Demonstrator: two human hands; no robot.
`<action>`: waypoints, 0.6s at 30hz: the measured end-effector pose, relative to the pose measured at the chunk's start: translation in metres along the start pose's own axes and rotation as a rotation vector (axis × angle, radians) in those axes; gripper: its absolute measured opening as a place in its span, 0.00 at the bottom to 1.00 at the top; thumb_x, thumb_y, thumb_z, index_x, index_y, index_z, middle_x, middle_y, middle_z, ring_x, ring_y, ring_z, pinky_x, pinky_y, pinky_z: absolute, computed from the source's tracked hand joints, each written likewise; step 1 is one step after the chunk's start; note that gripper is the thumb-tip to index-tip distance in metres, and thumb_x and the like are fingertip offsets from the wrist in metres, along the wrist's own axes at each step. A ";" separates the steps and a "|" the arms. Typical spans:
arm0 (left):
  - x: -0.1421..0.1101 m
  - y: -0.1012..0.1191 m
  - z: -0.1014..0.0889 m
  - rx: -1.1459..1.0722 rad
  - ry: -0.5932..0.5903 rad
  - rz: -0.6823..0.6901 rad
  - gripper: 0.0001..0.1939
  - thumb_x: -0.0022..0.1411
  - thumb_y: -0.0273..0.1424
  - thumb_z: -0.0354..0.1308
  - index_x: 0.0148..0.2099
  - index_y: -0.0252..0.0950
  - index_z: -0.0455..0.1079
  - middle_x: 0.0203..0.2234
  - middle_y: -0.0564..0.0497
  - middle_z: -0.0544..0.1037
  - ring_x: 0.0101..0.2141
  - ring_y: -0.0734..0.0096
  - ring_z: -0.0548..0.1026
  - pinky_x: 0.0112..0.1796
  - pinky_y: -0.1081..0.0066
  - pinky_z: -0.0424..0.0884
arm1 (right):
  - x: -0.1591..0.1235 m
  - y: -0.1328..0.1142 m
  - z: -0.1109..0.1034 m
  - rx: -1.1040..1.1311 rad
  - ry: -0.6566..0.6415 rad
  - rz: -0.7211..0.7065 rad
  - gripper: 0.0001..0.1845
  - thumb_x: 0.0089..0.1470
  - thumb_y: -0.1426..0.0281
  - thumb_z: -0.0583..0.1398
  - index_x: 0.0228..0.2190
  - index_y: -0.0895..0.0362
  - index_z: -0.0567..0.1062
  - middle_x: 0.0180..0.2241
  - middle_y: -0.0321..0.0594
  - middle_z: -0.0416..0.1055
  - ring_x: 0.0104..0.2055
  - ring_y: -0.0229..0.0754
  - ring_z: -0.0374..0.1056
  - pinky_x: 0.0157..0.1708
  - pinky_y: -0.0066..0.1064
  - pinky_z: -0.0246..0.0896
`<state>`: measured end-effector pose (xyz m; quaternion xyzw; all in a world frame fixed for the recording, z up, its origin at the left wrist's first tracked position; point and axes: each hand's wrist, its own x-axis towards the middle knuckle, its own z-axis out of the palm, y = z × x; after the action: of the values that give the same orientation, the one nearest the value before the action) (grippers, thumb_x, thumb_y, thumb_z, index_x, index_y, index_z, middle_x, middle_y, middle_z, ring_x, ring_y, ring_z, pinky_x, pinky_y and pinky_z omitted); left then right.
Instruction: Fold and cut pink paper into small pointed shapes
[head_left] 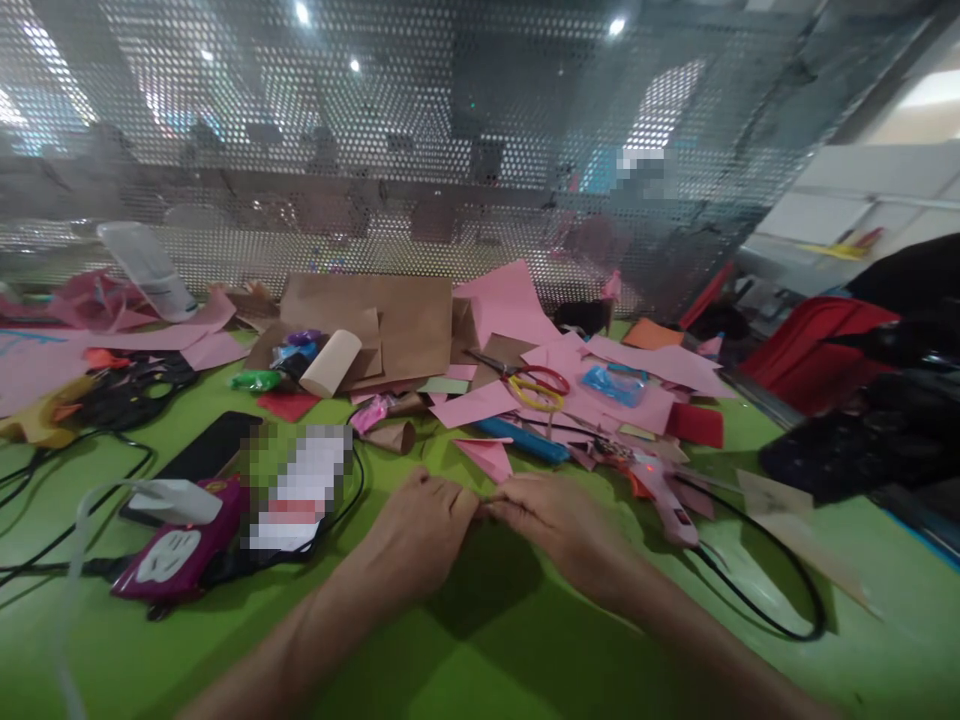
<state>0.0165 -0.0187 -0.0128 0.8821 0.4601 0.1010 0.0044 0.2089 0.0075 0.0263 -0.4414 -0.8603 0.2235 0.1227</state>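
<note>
My left hand [429, 520] and my right hand [551, 515] meet above the green table [480, 670], both with fingers pinched closed. Something thin and brownish seems to sit between the fingertips, but it is too small and covered to name. Just beyond them lies a folded pink paper piece [487, 458]. A blue stick-like tool [523, 440] rests behind it. To the right of my right hand is a pink glue gun [660, 490] with a black cord. Scissors [536, 385] with red and yellow handles lie on the pink paper farther back.
On the left are a purple power strip [180, 545] with a white plug, a dark phone [214, 450] and a yellow glue gun [49, 412]. Brown cardboard [412, 320], a pale roll [331, 362] and pink paper scraps [510, 300] line the back, before a perforated metal screen [360, 130].
</note>
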 end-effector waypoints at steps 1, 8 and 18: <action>-0.001 0.001 0.001 0.009 0.016 0.017 0.09 0.63 0.20 0.48 0.39 0.36 0.68 0.30 0.49 0.77 0.32 0.61 0.74 0.39 0.59 0.66 | 0.000 0.001 -0.001 0.101 -0.036 0.046 0.18 0.65 0.63 0.54 0.27 0.57 0.76 0.28 0.37 0.74 0.30 0.40 0.68 0.29 0.29 0.52; 0.000 0.003 -0.003 -0.037 -0.083 -0.043 0.11 0.67 0.23 0.46 0.39 0.36 0.69 0.29 0.47 0.78 0.30 0.60 0.74 0.35 0.62 0.65 | -0.003 0.006 0.001 0.268 -0.038 0.048 0.16 0.64 0.61 0.54 0.37 0.56 0.79 0.34 0.39 0.77 0.34 0.43 0.70 0.32 0.31 0.60; -0.008 -0.004 -0.013 -0.302 -0.109 -0.143 0.15 0.73 0.32 0.41 0.36 0.37 0.66 0.27 0.50 0.76 0.27 0.67 0.72 0.26 0.70 0.58 | -0.005 0.012 0.003 -0.435 0.391 -0.520 0.10 0.64 0.69 0.57 0.43 0.57 0.76 0.34 0.42 0.75 0.37 0.45 0.66 0.37 0.35 0.55</action>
<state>0.0064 -0.0239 -0.0017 0.8407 0.5003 0.1203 0.1689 0.2185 0.0088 0.0178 -0.2585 -0.9312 -0.0907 0.2404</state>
